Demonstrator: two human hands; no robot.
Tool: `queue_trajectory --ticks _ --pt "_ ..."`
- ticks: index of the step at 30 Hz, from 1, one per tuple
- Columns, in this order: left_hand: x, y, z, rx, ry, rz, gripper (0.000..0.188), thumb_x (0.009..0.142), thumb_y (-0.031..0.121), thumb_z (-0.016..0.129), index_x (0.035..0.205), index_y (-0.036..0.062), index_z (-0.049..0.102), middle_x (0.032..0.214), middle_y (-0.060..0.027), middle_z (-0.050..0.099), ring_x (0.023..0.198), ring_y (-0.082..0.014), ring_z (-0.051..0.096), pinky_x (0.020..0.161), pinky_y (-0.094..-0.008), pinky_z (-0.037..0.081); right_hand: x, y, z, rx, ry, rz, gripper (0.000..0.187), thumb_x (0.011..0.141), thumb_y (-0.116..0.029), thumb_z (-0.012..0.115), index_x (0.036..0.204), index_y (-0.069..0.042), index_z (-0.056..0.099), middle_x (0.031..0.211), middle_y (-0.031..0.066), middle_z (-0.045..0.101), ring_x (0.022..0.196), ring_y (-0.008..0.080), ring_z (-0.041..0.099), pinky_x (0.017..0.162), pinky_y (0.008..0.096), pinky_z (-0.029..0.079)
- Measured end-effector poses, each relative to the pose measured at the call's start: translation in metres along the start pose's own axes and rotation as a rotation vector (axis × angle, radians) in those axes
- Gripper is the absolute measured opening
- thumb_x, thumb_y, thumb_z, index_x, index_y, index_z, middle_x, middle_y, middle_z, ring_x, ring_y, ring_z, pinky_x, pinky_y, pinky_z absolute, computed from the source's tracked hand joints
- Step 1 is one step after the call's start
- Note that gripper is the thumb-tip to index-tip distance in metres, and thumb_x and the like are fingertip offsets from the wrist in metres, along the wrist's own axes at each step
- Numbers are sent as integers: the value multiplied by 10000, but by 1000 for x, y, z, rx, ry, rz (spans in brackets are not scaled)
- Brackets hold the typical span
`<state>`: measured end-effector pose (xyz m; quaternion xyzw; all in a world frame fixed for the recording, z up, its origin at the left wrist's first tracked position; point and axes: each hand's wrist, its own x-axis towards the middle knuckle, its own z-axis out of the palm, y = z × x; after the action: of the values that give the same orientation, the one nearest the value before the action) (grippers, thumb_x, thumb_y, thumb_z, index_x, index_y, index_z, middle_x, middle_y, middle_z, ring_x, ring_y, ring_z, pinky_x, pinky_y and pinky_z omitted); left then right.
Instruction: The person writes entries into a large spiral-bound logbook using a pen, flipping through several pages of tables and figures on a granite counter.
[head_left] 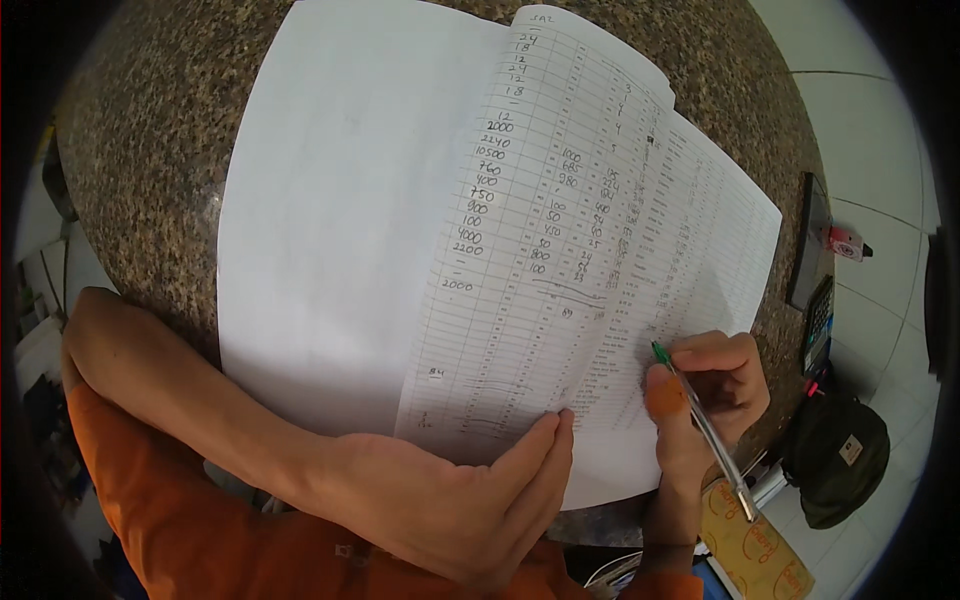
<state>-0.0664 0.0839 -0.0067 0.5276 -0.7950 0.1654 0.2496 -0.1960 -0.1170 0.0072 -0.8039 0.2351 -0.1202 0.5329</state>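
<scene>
A large sheaf of paper lies open on the table, with a blank white page (330, 210) at the left. To its right, a ruled sheet (500, 330) filled with handwritten figures curls over printed list pages (720, 220). My left hand (450, 500) rests along the near edge of the ruled sheet, fingers stretched out together, holding nothing. In my right hand (720, 390) is a clear-barrelled pen (715, 435) with a green tip, pinched between thumb and fingers. Its tip is at the printed list; I cannot tell whether it touches the paper.
The speckled brown stone table (150, 170) has a curved edge. A dark flat device (808, 240) and a calculator (818, 325) sit at its right edge. Beyond them are a dark green bag-like item (840, 460), a yellow patterned packet (750, 540) and pale floor tiles (870, 140).
</scene>
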Motion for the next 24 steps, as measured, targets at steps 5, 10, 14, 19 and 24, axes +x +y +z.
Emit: queue_trajectory --ticks 5,10,14,19,24 --pt "-4 5 6 -34 41 -13 278 920 162 649 746 -47 711 789 -162 730 845 -279 737 789 -366 614 -5 4 -1 7 1 34 224 812 -2 795 911 -1 594 849 98 686 719 82 618 635 217 475" --pt "-10 12 -4 172 58 26 234 904 174 663 830 -38 730 781 -137 720 805 -250 721 698 -313 584 -7 3 4 51 7 -5 233 811 -19 806 908 -6 595 849 89 682 727 84 618 632 217 466" --pt "-10 10 -5 32 1 -39 334 865 248 577 933 -29 749 834 -157 734 837 -281 718 750 -315 585 -8 8 1 -6 64 -13 223 837 -26 793 924 -7 588 805 70 673 687 82 614 597 209 465" --pt "5 6 -23 -281 15 -474 322 843 165 690 1157 184 758 1032 -67 714 843 -216 699 691 -296 579 3 1 11 265 81 34 176 906 -22 740 974 -22 577 718 36 657 570 67 586 505 188 450" --pt "-10 -80 11 87 1 -317 822 586 339 903 1360 232 650 1496 -112 527 1452 -387 377 1128 -539 395 9 7 0 351 54 -13 134 951 -72 715 984 -36 590 732 33 667 566 46 586 493 189 447"
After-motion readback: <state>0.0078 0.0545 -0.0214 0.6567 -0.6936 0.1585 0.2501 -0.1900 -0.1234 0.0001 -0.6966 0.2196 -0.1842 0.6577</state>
